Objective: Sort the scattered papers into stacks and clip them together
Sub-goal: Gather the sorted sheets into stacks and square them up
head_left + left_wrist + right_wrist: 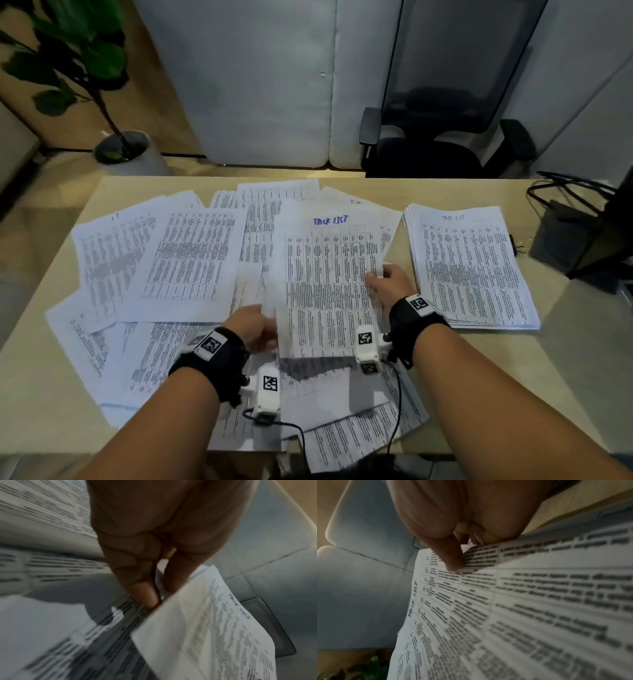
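A printed sheet headed "TASK LIST" in blue (329,284) is lifted off the desk, casting a shadow on the papers below. My left hand (260,329) pinches its left edge, thumb and fingers closing on the sheet (214,635) in the left wrist view. My right hand (387,281) pinches its right edge, thumb on top of the page (505,608). Many printed sheets lie scattered and overlapping (164,260) across the desk's left and middle. A neat stack topped by another "TASK LIST" page (469,267) sits at the right.
The wooden desk (41,377) has a bare strip at front left. A dark object with cables (575,233) stands at the far right edge. An office chair (442,137) and grey panels lie behind the desk, a potted plant (102,85) at back left.
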Demonstrator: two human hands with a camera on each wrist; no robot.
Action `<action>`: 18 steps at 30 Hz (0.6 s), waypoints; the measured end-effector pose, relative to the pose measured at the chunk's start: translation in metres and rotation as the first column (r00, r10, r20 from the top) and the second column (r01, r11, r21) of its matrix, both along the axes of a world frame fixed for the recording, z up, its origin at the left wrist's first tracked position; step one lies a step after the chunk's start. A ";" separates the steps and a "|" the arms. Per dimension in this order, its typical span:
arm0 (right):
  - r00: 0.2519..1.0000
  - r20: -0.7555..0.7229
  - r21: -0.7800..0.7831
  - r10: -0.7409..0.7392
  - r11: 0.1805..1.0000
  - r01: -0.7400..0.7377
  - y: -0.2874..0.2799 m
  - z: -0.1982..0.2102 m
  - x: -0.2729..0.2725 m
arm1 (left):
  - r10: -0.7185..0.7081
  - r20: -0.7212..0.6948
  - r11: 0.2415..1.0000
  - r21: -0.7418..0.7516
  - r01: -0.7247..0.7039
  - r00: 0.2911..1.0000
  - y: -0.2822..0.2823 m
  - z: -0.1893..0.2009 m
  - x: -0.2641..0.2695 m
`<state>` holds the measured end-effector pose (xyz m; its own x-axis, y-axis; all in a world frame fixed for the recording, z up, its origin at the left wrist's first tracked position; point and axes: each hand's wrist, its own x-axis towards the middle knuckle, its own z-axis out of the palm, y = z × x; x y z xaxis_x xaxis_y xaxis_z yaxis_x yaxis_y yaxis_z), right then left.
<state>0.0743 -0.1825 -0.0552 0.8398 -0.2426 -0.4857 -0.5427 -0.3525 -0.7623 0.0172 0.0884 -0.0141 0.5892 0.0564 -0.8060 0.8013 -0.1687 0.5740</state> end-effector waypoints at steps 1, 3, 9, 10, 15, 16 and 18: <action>1.000 0.013 -0.009 -0.013 1.000 0.013 0.003 0.002 -0.002 | -0.059 -0.035 0.998 -0.021 0.059 0.998 0.000 0.002 -0.006; 0.998 0.042 -0.055 -0.049 0.997 0.051 0.006 0.006 -0.008 | -0.161 -0.050 0.986 0.039 0.163 0.986 0.004 -0.004 -0.015; 1.000 -0.014 -0.134 -0.018 0.991 0.016 0.007 0.006 -0.036 | -0.412 0.033 0.690 0.664 0.289 0.910 0.016 -0.025 -0.021; 0.998 -0.041 -0.222 0.051 0.973 -0.059 0.007 0.006 -0.040 | -0.435 -0.014 0.627 0.713 0.314 0.900 0.017 -0.026 -0.022; 0.986 -0.067 -0.352 0.150 0.922 -0.164 0.021 0.000 -0.065 | -0.573 -0.102 0.440 0.799 0.410 0.813 0.012 -0.042 -0.034; 0.985 -0.056 -0.388 0.164 0.905 -0.172 0.026 -0.001 -0.068 | -0.579 -0.092 0.437 0.805 0.403 0.810 0.013 -0.044 -0.037; 0.978 -0.059 -0.428 0.200 0.880 -0.206 0.036 0.004 -0.072 | -0.560 -0.063 0.466 0.801 0.377 0.826 0.015 -0.045 -0.039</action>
